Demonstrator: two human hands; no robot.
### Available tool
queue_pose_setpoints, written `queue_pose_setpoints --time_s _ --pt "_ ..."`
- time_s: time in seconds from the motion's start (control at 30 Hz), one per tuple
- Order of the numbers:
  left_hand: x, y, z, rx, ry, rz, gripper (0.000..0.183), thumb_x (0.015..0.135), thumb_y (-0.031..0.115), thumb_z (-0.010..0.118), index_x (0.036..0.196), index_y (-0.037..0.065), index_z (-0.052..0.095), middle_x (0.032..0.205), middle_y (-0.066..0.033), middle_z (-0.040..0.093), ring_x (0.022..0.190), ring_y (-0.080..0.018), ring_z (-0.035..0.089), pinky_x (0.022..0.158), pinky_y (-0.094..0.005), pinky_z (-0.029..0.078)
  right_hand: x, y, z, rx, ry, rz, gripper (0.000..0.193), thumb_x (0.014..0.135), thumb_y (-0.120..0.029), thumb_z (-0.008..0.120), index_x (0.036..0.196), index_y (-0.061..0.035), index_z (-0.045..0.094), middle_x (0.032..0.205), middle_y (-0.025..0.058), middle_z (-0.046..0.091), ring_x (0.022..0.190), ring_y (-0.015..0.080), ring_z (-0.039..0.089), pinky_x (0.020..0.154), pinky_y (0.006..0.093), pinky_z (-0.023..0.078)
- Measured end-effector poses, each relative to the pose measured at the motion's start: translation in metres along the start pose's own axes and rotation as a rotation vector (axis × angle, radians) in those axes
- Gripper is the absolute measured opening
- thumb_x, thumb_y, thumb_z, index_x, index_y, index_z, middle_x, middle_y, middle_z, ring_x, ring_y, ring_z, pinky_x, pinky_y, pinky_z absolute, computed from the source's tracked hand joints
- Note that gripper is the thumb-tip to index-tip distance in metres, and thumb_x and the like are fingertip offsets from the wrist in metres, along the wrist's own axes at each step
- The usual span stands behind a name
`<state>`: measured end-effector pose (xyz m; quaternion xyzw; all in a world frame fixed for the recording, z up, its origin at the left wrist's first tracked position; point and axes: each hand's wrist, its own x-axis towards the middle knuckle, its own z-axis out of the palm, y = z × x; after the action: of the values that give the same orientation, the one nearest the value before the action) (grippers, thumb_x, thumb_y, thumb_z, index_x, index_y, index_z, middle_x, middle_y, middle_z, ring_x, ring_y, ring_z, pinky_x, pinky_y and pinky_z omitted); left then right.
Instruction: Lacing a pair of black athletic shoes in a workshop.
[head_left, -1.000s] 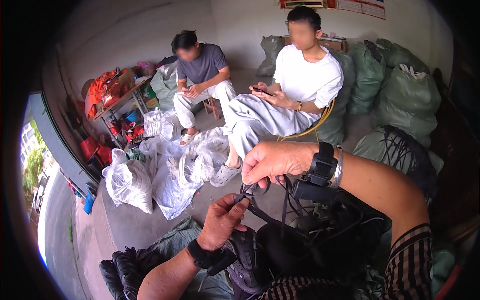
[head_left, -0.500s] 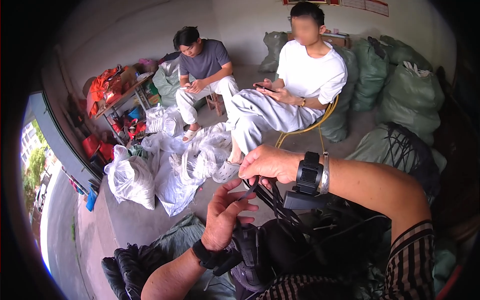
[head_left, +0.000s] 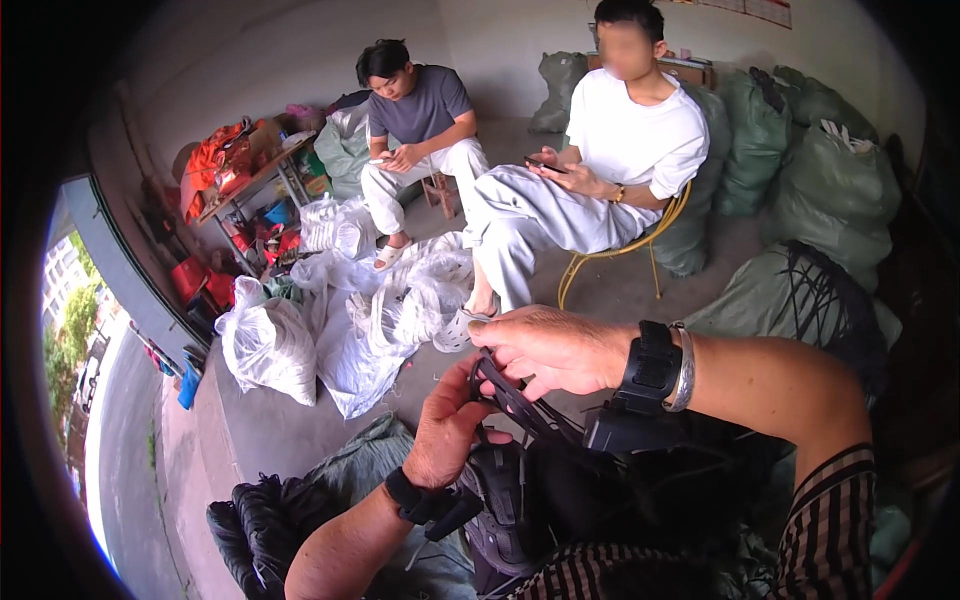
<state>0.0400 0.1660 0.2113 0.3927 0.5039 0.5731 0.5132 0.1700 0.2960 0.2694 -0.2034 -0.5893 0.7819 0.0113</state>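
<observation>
Pale walls [head_left: 500, 60], grey floor [head_left: 270, 435], yellow chair [head_left: 668, 222].

No readable text here tbh, the poster [head_left: 755, 10] up top is cut off and its print's too small.

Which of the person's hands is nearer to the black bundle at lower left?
Left. The left hand is above and right of the black bundle in the picture, not touching it; the right hand is farther right and higher.

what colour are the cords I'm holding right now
The cords look very dark, close to black; they show best in the head view.
</observation>
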Motion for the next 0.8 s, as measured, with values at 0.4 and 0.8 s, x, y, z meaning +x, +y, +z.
queue_pose_setpoints --time_s 0.4,0.8 --pt "-0.007 -0.002 -0.011 0.015 0.084 -0.034 0.026 0.095 0.014 0.049 0.119 0.003 0.052 0.095 -0.0099 0.065 0.075 -0.0147 0.064 0.063 -0.0262 0.053 -0.010 0.013 -0.016 -0.098 0.050 -0.034 0.060 0.089 -0.052 0.052 0.122 -0.0012 0.051 0.119 0.0183 0.050 0.101 0.0264 0.056 0.085 0.0406 0.045" --pt "-0.012 -0.002 -0.002 -0.202 0.033 -0.059 0.038 0.093 0.036 0.057 0.113 0.004 0.054 0.101 -0.0028 0.060 0.087 -0.0094 0.057 0.078 -0.0252 0.047 -0.028 0.010 0.011 0.142 -0.004 -0.116 0.032 0.093 -0.037 0.055 0.104 -0.0074 0.056 0.103 0.0025 0.056 0.096 0.0201 0.061 0.076 0.0356 0.052"
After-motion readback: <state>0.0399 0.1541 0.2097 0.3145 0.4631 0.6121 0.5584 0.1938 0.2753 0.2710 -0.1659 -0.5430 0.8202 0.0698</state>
